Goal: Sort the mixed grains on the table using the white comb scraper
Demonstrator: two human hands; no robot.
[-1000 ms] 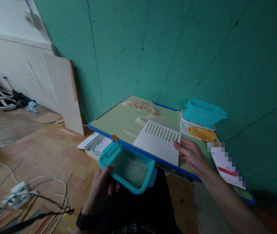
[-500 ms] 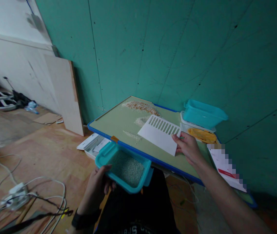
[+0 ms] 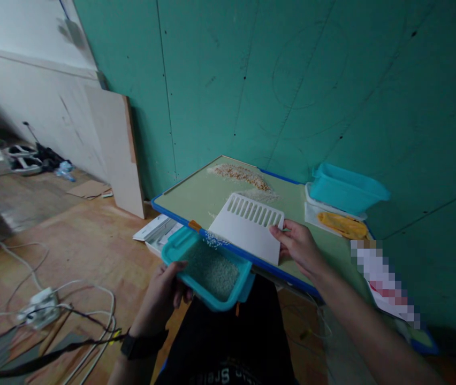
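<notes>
Tub (image 3: 238, 291): teal, round-cornered, partly filled with pale grain (image 3: 222, 275), just below the near edge of the surface (image 3: 188, 195).
Scraper (image 3: 248, 238): flat, white, slotted along its far side, angled over that blue edge.
Left hand (image 3: 167, 283): thumb atop the tub's rim, fingers curled beneath.
Right hand (image 3: 296, 243): forearm outstretched, fingers pinching the scraper's right side.

White slotted panel (image 3: 244, 235) at table edge (image 3: 172, 213), pale grains (image 3: 215, 240), perhaps rice, spilling into teal tub (image 3: 220, 305) below
</notes>
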